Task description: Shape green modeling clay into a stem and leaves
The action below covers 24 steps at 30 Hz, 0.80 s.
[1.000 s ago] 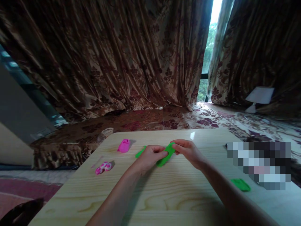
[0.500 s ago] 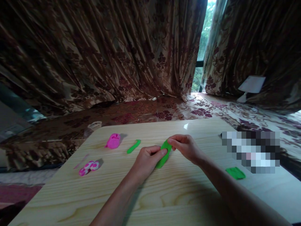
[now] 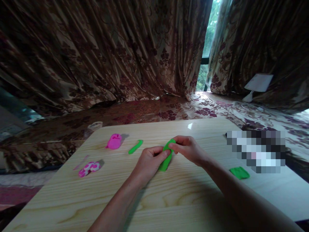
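A flat, long piece of green modelling clay (image 3: 165, 164) is held between both hands just above the table. My left hand (image 3: 152, 160) is closed on its left side, the thumb pressed on its face. My right hand (image 3: 189, 148) pinches the far end, its thumb laid over the clay; the fingers behind are partly hidden. To the left of my hands lies a thin green clay strip (image 3: 135, 147). Farther left is a pink clay lump (image 3: 114, 141) with dents on top. A flattened green clay piece (image 3: 239, 172) rests right of my right forearm.
On the light wooden table (image 3: 79, 199), pink-and-white clay balls (image 3: 89, 168) sit at the left beside a thin pink stick (image 3: 81, 162). A blurred-out object (image 3: 257, 151) lies at the right edge. Behind stand a white lamp (image 3: 258, 82) and patterned curtains (image 3: 145, 48).
My right thumb has moved down over the far end of the green clay, which now looks narrower and bent there. The whole view has shifted slightly.
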Tool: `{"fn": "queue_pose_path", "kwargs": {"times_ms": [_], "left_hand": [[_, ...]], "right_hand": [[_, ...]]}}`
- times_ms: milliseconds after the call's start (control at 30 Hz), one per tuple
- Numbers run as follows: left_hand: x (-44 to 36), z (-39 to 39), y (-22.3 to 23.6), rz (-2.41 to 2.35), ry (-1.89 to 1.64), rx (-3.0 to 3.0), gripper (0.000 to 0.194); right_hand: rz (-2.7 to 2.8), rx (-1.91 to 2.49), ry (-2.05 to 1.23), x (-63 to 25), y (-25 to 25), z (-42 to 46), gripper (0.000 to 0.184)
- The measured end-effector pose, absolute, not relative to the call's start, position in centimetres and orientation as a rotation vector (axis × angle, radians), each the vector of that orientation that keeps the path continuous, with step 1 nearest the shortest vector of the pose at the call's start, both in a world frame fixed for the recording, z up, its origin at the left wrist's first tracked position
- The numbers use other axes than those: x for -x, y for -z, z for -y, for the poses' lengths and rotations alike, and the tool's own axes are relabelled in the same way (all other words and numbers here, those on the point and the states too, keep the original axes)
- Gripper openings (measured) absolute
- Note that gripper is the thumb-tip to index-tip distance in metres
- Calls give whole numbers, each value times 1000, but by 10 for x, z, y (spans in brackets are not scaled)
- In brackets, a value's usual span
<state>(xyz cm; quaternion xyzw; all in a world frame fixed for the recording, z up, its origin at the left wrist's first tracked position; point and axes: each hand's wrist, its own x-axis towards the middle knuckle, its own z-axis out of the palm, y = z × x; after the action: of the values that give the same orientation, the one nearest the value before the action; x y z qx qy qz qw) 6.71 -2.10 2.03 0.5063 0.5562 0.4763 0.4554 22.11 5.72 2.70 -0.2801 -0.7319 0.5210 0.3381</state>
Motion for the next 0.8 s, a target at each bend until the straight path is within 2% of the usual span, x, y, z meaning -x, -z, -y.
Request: {"fn": "queue_pose_path", "kwargs": {"times_ms": [133,300,400,567,733,800], "left_hand": [[-68,21,-20,-1358,-1158,-1236,27],[-70,22,-23,-1360,-1147,-1173,29],[-71,23,-24,-1310,-1146,-1177,29],[-72,23,-23,-1336,-1127,-1160,29],[-71,22,-21,-1332,-1110,-1217,31],[-71,22,-21,-1335,-1098,-1250,32]], "right_hand": [[1911,748,-1274,-221,-25,-58,20],[1861,784,-1251,-223,-25,-61,32],[1824,783,-1226,-223,-25,-63,28],[1762,792,-1277,-223,-26,-63,37],[1797,787,-1272,-223,-27,-63,33],[1757,783,-1281,-223,-26,-64,38]]}}
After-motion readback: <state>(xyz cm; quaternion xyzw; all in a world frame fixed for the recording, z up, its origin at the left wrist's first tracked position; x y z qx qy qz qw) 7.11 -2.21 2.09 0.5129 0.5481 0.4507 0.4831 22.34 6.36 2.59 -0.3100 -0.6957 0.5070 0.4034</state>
